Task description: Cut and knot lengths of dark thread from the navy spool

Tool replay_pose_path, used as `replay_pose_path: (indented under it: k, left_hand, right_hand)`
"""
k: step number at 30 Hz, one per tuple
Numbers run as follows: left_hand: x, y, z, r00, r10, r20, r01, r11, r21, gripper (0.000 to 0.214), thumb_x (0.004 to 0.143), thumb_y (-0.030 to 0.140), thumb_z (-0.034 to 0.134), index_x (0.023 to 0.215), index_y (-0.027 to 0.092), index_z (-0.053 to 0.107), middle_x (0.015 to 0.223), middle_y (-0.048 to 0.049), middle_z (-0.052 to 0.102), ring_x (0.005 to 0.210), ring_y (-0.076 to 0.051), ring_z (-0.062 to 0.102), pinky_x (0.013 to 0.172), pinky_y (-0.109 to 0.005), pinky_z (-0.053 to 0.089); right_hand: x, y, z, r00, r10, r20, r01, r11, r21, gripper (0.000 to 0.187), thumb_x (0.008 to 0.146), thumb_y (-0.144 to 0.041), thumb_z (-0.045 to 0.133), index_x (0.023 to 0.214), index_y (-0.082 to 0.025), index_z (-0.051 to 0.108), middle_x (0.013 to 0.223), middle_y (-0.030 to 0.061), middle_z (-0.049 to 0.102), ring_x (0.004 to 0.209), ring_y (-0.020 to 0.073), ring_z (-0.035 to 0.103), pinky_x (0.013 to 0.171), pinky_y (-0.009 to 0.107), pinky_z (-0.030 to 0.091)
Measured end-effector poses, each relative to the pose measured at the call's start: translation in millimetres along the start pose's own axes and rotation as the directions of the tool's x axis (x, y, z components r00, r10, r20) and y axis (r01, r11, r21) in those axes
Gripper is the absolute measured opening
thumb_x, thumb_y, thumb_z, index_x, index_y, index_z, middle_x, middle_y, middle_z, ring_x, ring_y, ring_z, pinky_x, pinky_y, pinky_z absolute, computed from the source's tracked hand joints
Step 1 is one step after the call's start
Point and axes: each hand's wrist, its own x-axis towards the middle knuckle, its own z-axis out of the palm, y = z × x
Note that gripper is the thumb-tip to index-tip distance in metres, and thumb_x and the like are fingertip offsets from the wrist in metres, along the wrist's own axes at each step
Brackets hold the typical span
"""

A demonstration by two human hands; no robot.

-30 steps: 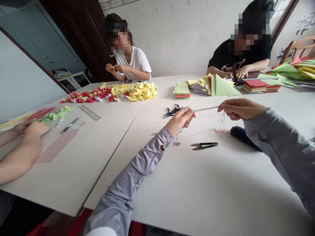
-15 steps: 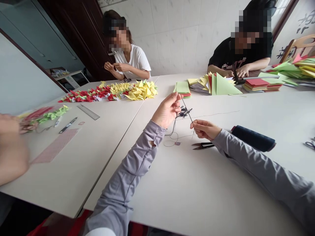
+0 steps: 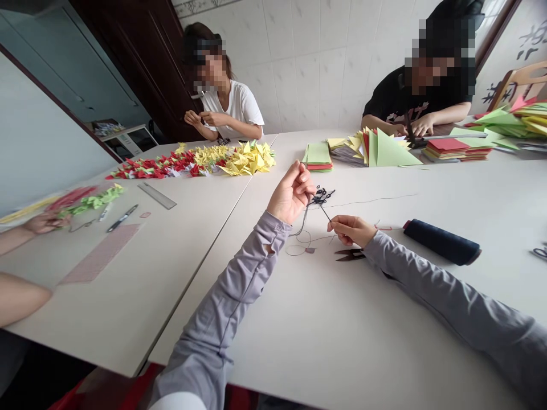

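- My L hand (image 3: pixel 288 195) is raised, fingers loosely together, curled beside a small tangle of black thread (image 3: pixel 319 197); can't tell if they grip it.
- My R hand (image 3: pixel 348 230): thumb & index pinched together on a thin needle (image 3: pixel 325 213), tip pointing into the tangle.
- Thread trails down in loose loops onto the white table (image 3: pixel 342 341).
- Black snips (image 3: pixel 350 255) lie just under my R hand; dark thread spool (image 3: pixel 442 242) to its right.
- Further left: rows of folded paper cranes (image 3: pixel 192 163), w/ a co-worker's hand (image 3: pixel 43 223) nr a paper strip.
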Motion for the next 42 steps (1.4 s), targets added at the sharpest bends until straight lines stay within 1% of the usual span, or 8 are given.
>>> replay_pose_path:
  k: [6, 13, 18, 22, 26, 30, 35, 42]
  left_hand:
    - [5, 7, -4.6, 0.998, 0.069, 0.009, -0.068, 0.996, -0.055, 0.024, 0.091, 0.024, 0.046, 0.069, 0.015, 0.052, 0.053, 0.007, 0.032, 0.036, -0.001, 0.022, 0.032, -0.014, 0.021]
    - [2, 33, -6.8, 0.969, 0.204, -0.137, -0.211, 0.976, -0.044, 0.028, 0.093, 0.021, 0.04, 0.067, 0.017, 0.051, 0.051, 0.0058, 0.033, 0.035, -0.003, 0.023, 0.03, -0.015, 0.02]
    - [1, 46, -9.9, 0.94, 0.266, -0.213, -0.269, 0.963, 0.011, 0.03, 0.092, 0.028, 0.042, 0.066, 0.019, 0.053, 0.049, 0.0048, 0.031, 0.036, -0.005, 0.024, 0.03, -0.016, 0.02]
    - [-2, 52, -7.8, 0.936, 0.282, -0.21, -0.283, 0.959, 0.029, 0.03, 0.091, 0.03, 0.044, 0.065, 0.019, 0.053, 0.049, 0.0047, 0.03, 0.037, -0.005, 0.025, 0.031, -0.017, 0.02]
    - [-4, 40, -2.4, 0.974, 0.207, -0.091, -0.199, 0.976, 0.089, 0.025, 0.09, 0.026, 0.047, 0.068, 0.017, 0.054, 0.053, 0.0051, 0.033, 0.039, -0.003, 0.025, 0.033, -0.014, 0.02]
    - [-5, 9, -0.6, 0.992, -0.022, 0.122, -0.011, 0.967, 0.255, 0.014, 0.086, 0.023, 0.053, 0.076, 0.013, 0.058, 0.06, 0.0045, 0.039, 0.043, -0.001, 0.026, 0.037, -0.012, 0.021]
    - [-8, -23, -5.6, 0.935, -0.271, 0.229, 0.129, 0.861, 0.491, 0.01, 0.082, 0.013, 0.049, 0.083, 0.011, 0.059, 0.066, 0.0022, 0.043, 0.046, -0.001, 0.027, 0.039, -0.013, 0.02]
    - [-4, -39, -16.9, 0.933, -0.273, 0.235, 0.062, 0.765, 0.641, 0.013, 0.082, 0.013, 0.044, 0.084, 0.012, 0.057, 0.068, 0.0017, 0.045, 0.051, -0.003, 0.034, 0.044, -0.014, 0.024]
  right_hand:
    - [-3, -3, 9, 0.99, -0.123, -0.071, 0.107, 0.976, -0.188, 0.029, 0.073, -0.043, 0.053, 0.075, -0.015, 0.058, 0.04, -0.009, 0.035, 0.035, 0.0039, 0.029, 0.037, 0.019, 0.021]
    - [-2, 2, 6, 0.994, -0.101, -0.052, 0.093, 0.987, -0.132, 0.031, 0.071, -0.044, 0.054, 0.076, -0.014, 0.06, 0.044, -0.0089, 0.033, 0.036, 0.0038, 0.029, 0.036, 0.019, 0.021]
    - [-3, 2, 6, 0.991, -0.133, -0.034, 0.118, 0.954, -0.274, 0.027, 0.074, -0.039, 0.052, 0.075, -0.014, 0.065, 0.051, -0.004, 0.044, 0.041, 0.005, 0.033, 0.04, 0.021, 0.026]
    - [-4, 1, 2, 0.989, -0.148, 0.006, 0.124, 0.805, -0.58, 0.018, 0.071, -0.018, 0.051, 0.072, -0.017, 0.069, 0.065, 0.0022, 0.058, 0.051, 0.0089, 0.044, 0.055, 0.025, 0.039]
    - [-7, -10, -6, 0.942, -0.308, -0.131, 0.105, 0.644, -0.758, 0.032, 0.064, -0.004, 0.046, 0.081, -0.017, 0.069, 0.093, 0.0083, 0.06, 0.058, 0.0103, 0.049, 0.069, 0.03, 0.044]
    - [-8, -28, -11, 0.9, -0.396, -0.184, 0.178, 0.717, -0.674, 0.022, 0.072, -0.014, 0.049, 0.086, -0.018, 0.066, 0.095, 0.0076, 0.059, 0.06, 0.0111, 0.052, 0.067, 0.03, 0.046]
    - [-8, -43, -14, 0.96, -0.191, -0.207, 0.123, 0.945, -0.303, 0.019, 0.075, -0.032, 0.058, 0.087, -0.017, 0.06, 0.068, 0.0017, 0.055, 0.054, 0.0101, 0.049, 0.049, 0.024, 0.041]
    - [-10, -50, -15, 0.975, -0.117, -0.188, 0.101, 0.991, -0.091, 0.031, 0.069, -0.043, 0.067, 0.083, -0.016, 0.06, 0.075, 0.0027, 0.058, 0.06, 0.0084, 0.052, 0.05, 0.021, 0.042]
